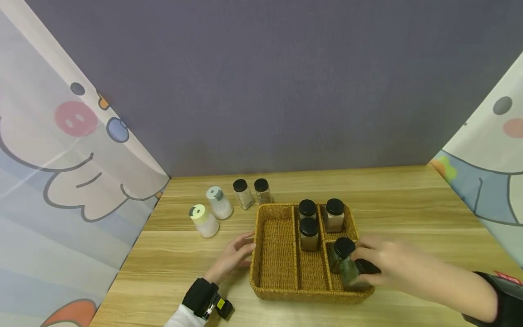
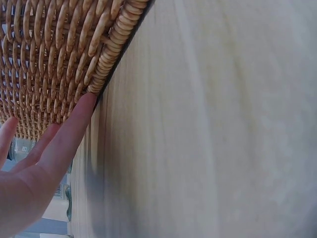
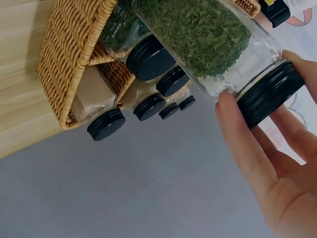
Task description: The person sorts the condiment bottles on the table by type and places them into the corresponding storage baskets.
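Note:
My right hand [image 1: 384, 259] pinches a clear glass spice jar of dried green herbs [image 3: 203, 37] near its black lid [image 3: 270, 91]. In the head view this jar is tilted over the front right compartment of a woven basket [image 1: 279, 250], with its lower part inside. Beside it stands another black-lidded jar of green herbs [image 1: 337, 261]. Fingers of my left hand [image 1: 230, 260] rest extended against the basket's left outer wall; in the left wrist view a fingertip [image 2: 89, 101] touches its bottom edge.
Two black-lidded jars [image 1: 309, 240] stand in the basket's middle compartment, one [image 1: 334, 220] at back right. Left of the basket are two more black-lidded jars [image 1: 244, 198], a white-capped shaker [image 1: 221, 206] and a yellow-capped shaker [image 1: 206, 225]. A grey wall [image 1: 286, 91] rises behind the table.

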### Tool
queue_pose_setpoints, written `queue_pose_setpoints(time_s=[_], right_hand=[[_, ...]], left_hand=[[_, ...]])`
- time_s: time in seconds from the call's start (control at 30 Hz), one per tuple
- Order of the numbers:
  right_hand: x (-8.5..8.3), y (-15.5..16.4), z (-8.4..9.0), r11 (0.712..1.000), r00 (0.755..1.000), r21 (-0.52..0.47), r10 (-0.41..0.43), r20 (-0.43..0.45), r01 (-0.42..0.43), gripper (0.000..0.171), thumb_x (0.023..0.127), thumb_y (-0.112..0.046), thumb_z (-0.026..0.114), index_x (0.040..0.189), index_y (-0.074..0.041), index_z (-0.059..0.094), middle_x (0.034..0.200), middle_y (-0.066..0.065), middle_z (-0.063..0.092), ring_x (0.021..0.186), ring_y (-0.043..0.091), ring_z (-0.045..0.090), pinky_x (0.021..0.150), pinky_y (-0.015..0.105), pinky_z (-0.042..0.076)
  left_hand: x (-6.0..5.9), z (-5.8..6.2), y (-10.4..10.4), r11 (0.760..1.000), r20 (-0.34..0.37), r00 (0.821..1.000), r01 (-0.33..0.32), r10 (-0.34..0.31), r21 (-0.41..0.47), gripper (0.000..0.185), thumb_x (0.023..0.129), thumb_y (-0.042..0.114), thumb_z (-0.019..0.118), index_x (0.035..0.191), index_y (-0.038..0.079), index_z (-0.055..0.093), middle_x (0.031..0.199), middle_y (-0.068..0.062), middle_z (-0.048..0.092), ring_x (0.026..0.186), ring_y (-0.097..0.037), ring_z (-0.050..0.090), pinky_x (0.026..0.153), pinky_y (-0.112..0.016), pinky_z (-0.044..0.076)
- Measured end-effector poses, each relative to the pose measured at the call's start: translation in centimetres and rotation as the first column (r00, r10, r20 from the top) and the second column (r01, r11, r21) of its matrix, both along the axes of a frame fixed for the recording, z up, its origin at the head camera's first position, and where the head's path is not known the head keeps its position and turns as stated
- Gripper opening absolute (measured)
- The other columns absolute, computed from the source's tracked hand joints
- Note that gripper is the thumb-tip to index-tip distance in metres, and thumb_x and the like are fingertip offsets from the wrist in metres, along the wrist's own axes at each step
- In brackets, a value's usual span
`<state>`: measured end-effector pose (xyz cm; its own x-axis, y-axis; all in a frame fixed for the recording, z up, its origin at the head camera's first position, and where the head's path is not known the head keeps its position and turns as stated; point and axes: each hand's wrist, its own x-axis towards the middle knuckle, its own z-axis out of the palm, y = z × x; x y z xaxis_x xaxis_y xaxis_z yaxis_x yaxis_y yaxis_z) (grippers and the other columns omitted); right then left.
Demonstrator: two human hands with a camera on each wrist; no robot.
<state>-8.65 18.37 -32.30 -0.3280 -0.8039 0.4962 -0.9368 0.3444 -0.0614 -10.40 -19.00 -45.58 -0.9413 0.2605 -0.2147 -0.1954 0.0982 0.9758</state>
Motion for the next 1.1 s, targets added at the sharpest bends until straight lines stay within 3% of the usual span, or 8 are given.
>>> queue_pose_setpoints(time_s=[0.23, 0.57, 1.1], right_hand=[[0.1, -0.5, -0.4, 1.0, 1.0, -0.007, 0.003, 0.025, -0.003, 0.024, 0.073, -0.036, 0.07, 0.084, -0.014, 0.064, 0.081, -0.003, 0.053, 0.063, 0.003, 0.05, 0.049, 0.006, 0.036], [0.4, -0.8, -0.9, 0.999, 0.989, 0.045, -0.003, 0.151, -0.003, 0.025, 0.067, -0.025, 0.076, 0.086, -0.012, 0.064, 0.082, -0.004, 0.053, 0.064, -0.001, 0.048, 0.048, 0.006, 0.036], [0.4, -1.2, -2.0, 0.998, 0.994, 0.052, -0.025, 0.106, 0.019, 0.026, 0.065, -0.027, 0.077, 0.083, -0.013, 0.064, 0.082, -0.002, 0.055, 0.064, 0.005, 0.051, 0.049, 0.008, 0.04]], left_hand=[[0.0, -0.1, 0.0, 1.0, -0.003, 1.0, -0.002, 0.002, 0.001, 0.06, 0.087, 0.027, 0.055, 0.136, 0.002, 0.03, 0.132, -0.028, 0.034, 0.109, -0.036, 0.047, 0.079, -0.042, 0.05], [0.0, -0.1, -0.1, 1.0, -0.006, 1.0, 0.006, -0.006, -0.003, 0.059, 0.088, 0.026, 0.054, 0.136, 0.002, 0.03, 0.132, -0.028, 0.034, 0.11, -0.037, 0.047, 0.08, -0.042, 0.05], [0.0, 0.0, -0.1, 1.0, -0.01, 1.0, 0.01, -0.01, 0.001, 0.057, 0.089, 0.025, 0.053, 0.136, 0.002, 0.03, 0.131, -0.028, 0.035, 0.108, -0.038, 0.049, 0.079, -0.043, 0.05]])
